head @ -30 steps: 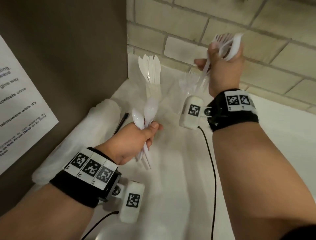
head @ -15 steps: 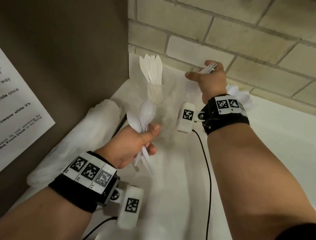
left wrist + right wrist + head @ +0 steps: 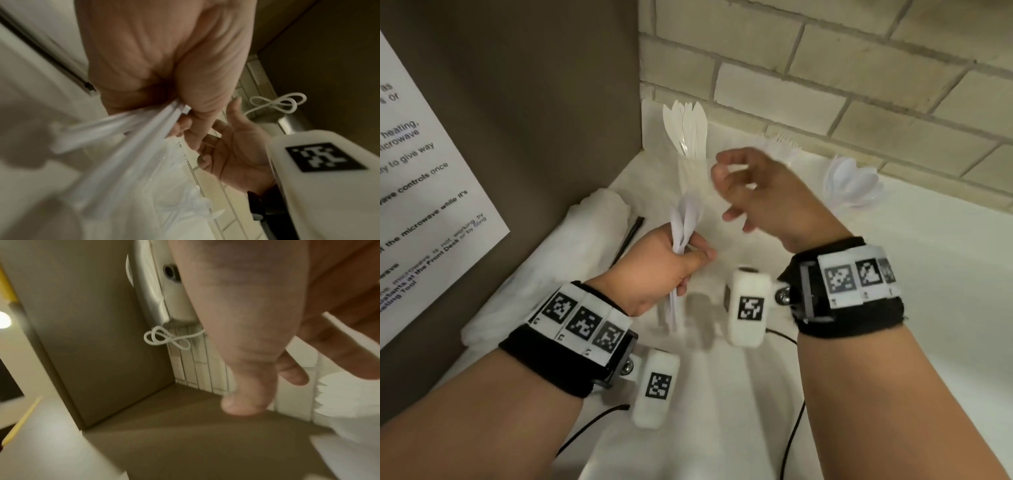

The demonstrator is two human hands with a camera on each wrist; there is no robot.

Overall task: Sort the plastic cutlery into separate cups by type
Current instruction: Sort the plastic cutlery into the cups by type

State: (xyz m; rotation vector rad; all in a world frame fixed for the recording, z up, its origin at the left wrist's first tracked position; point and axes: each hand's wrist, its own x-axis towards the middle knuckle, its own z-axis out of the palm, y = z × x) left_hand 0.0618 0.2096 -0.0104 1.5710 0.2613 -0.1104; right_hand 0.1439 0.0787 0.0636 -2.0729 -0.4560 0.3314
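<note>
My left hand grips a bunch of white plastic spoons by their handles, bowls up; the blurred handles stick out below the fist. My right hand hovers empty just right of them, fingers loosely curled, its palm facing the left hand. A clear cup of white knives stands in the back corner. Behind the right hand, white forks stand by the brick wall. More white spoons stand further right. The cups under forks and spoons are hardly visible.
Everything sits on a white cloth. A brown panel with a printed notice walls off the left side, a brick wall the back. A rolled white towel and a black stick lie by the panel.
My right hand put its forks down at the wall, let go and came back, empty, toward the left hand. The left hand kept hold of its spoons.
</note>
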